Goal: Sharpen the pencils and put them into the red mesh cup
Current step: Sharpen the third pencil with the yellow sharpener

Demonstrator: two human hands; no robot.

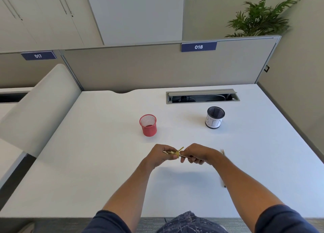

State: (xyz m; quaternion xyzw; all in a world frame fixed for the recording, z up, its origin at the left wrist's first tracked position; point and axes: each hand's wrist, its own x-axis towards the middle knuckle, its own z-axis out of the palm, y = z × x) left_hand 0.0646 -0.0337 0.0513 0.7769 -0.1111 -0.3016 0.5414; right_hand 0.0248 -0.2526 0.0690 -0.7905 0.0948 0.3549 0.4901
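Both hands meet above the middle of the white desk [98,162]. My left hand [160,154] grips a small yellow sharpener [176,153], with a yellow shaving curling up from it. My right hand [197,153] holds a pencil [185,156] whose tip points into the sharpener. The red mesh cup [148,125] stands upright beyond the hands, slightly left; it looks empty. Other pencils [223,152] lie on the desk to the right, mostly hidden behind my right forearm.
A black mesh cup [214,117] wrapped in white paper marked "BIN" stands at the back right. Behind it is an open cable slot [202,96] in the desk. A grey partition [157,66] closes the far edge.
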